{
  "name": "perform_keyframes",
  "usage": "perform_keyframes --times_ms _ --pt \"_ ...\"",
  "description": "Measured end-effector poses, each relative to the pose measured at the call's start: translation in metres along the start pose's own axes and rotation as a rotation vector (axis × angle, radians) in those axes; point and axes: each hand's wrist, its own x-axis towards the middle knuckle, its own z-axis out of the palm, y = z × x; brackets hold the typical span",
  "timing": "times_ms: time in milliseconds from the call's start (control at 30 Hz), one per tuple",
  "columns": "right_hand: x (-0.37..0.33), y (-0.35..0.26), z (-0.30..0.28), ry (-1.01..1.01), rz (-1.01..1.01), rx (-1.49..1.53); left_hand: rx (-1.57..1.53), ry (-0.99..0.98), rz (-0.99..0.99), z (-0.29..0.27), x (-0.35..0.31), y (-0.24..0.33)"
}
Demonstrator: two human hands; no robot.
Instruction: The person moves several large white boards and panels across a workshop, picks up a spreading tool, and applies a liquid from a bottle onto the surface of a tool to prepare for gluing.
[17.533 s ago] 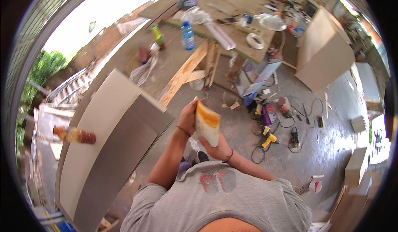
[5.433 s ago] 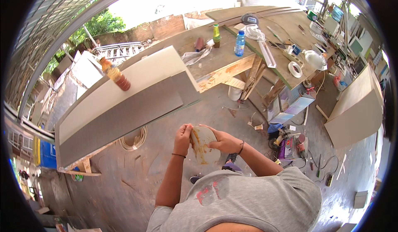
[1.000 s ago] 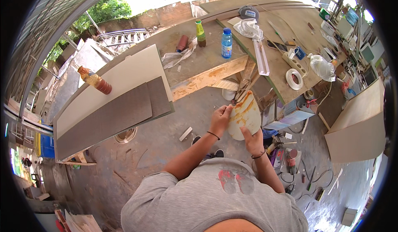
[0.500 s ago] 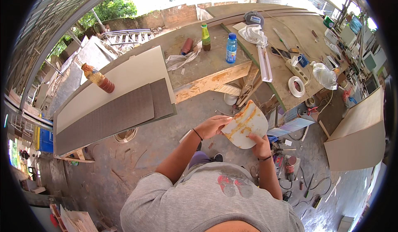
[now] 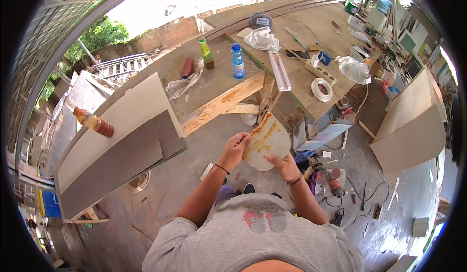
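Note:
A thin white board piece with a rounded lower edge is held up in front of my body, smeared with orange-brown, glue-like streaks along its left and upper side. My left hand is closed at the board's left edge, fingers curled against the thumb. At the lower right, my right hand grips the board, its thumb lying on the face and its fingers hidden behind. A bottle of reddish-brown stuff lies on a pale sheet at the left, away from both hands.
Dark panels cover the left bench. On the far worktable are a blue-capped bottle, a green-topped bottle, a white tape roll and a power strip. A pale cabinet stands right; tools and cables lie on the floor.
My view has turned to the right, so the benches appear further left. The board is tilted a little more upright, and my left fingers have curled in at its edge.

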Motion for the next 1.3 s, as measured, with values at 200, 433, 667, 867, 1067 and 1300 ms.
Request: perform_keyframes --times_ms 200,433,667,867,1067,1300 --pt "0.007 0.017 0.006 0.054 -0.144 -0.177 -0.088 0.171 0.029 0.01 0.019 -0.053" --pt "0.01 0.014 0.015 -0.006 -0.198 -0.418 -0.306 0.136 -0.03 0.007 0.025 -0.074" --pt "0.01 0.008 0.023 -0.075 -0.324 -0.881 -0.483 0.139 -0.131 0.006 0.017 -0.069" --pt "0.008 0.012 -0.004 -0.003 -0.141 -0.329 -0.207 -0.071 -0.254 -0.022 0.016 -0.058" --pt "0.011 0.01 -0.009 0.204 -0.164 0.003 0.008 -0.045 0.118 0.005 0.005 -0.026" --pt "0.008 0.022 0.011 0.18 -0.241 -0.074 0.071 0.231 -0.01 0.017 0.023 -0.058"
